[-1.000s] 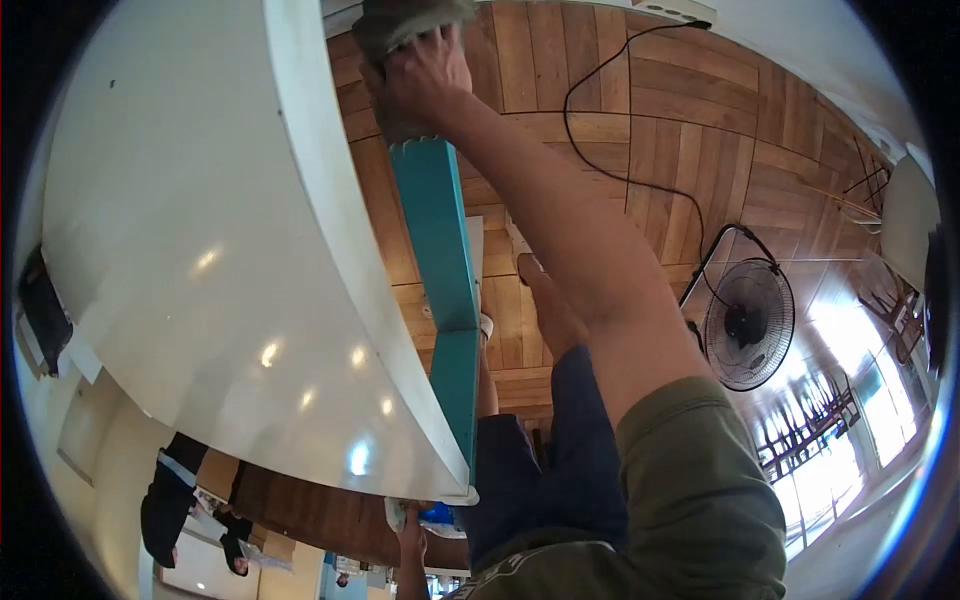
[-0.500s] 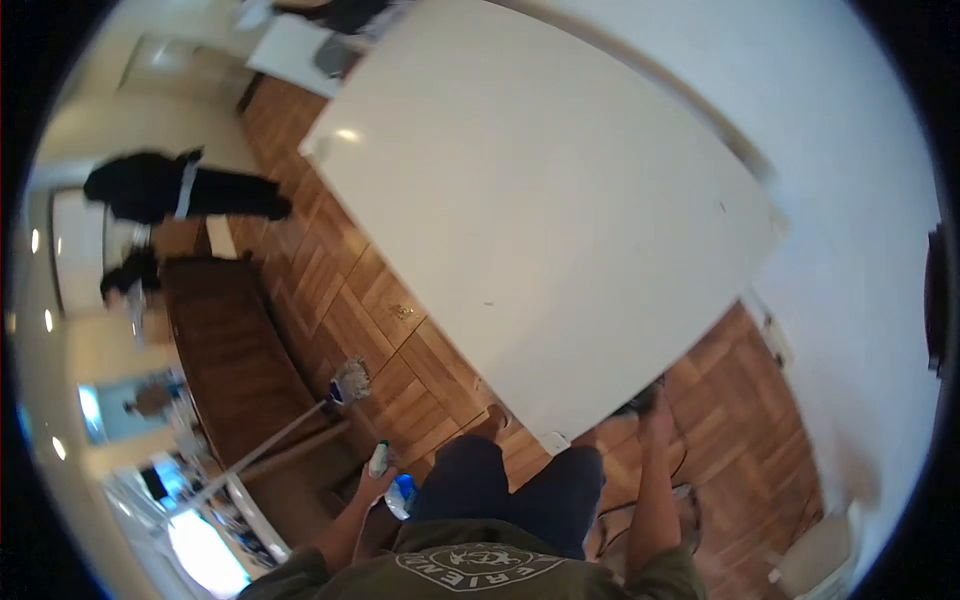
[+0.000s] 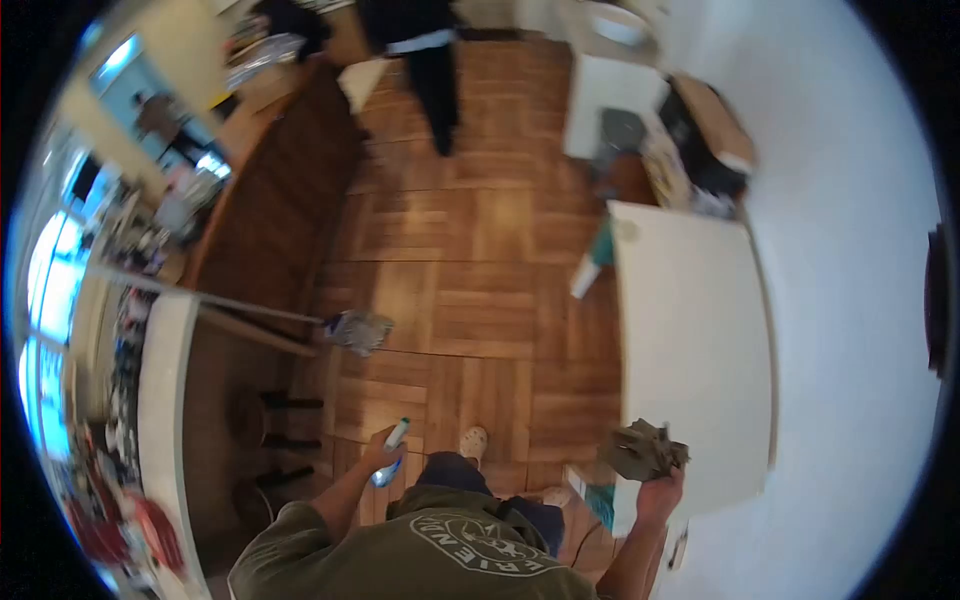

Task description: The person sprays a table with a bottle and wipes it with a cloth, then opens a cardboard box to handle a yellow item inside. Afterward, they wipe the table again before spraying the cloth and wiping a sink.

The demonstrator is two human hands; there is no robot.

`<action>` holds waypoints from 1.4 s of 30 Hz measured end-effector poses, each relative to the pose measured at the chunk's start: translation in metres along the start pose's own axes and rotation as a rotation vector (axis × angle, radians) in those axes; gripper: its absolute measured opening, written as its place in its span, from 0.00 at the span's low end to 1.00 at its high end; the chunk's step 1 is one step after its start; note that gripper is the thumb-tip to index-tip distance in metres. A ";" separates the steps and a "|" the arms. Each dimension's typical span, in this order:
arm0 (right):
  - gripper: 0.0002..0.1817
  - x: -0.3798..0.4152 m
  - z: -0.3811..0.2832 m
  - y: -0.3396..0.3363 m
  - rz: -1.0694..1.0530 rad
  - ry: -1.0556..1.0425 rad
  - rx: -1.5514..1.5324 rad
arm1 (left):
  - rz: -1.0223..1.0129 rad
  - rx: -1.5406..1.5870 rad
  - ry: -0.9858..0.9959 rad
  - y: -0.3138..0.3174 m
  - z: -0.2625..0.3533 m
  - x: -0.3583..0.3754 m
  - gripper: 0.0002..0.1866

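My left hand [image 3: 378,452] is wrapped round the neck of a spray bottle [image 3: 385,472] with a white and green top and blue liquid, held out over the wooden floor. In my right hand [image 3: 661,494] is a crumpled olive-grey cloth [image 3: 640,452], its loose folds sticking out past my fingers. The cloth overlaps the near part of a white table [image 3: 697,330], which stands against the wall on my right.
A mop [image 3: 360,332] rests on the floor ahead on the left, beside a brown counter [image 3: 280,170]. Stools [image 3: 255,420] stand under the pale counter at left. A person in dark clothes [image 3: 430,70] is farther off. Boxes [image 3: 710,125] sit beyond the table.
My view has turned left and levelled, so the table now lies along the right. My right hand has come up with the cloth over the table; the left still holds the spray bottle.
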State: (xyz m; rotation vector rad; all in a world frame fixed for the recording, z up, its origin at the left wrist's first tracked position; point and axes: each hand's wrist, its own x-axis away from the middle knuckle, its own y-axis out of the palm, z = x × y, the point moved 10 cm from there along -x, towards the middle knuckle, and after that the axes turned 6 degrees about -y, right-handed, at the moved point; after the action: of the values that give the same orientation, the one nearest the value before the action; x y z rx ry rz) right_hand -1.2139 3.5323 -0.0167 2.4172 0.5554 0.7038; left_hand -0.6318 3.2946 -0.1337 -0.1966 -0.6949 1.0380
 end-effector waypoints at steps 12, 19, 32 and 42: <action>0.37 -0.081 0.010 0.290 -0.426 -0.034 -0.306 | 0.189 0.166 0.127 -0.075 0.110 -0.146 0.09; 0.23 -0.194 0.110 0.302 0.076 0.120 0.124 | -0.112 0.221 -0.092 -0.056 0.224 -0.278 0.13; 0.35 -0.529 0.403 0.135 0.709 0.167 0.058 | -0.029 -0.111 -0.129 -0.079 0.303 -0.580 0.15; 0.26 -0.699 0.346 0.122 0.507 -0.163 1.371 | -0.407 -0.311 -0.066 0.030 0.235 -0.742 0.16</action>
State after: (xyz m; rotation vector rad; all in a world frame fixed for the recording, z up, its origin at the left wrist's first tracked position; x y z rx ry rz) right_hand -1.5260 2.9417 -0.4373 3.9418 0.3840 0.2699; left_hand -1.0338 2.6460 -0.2884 -0.2766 -0.9122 0.5465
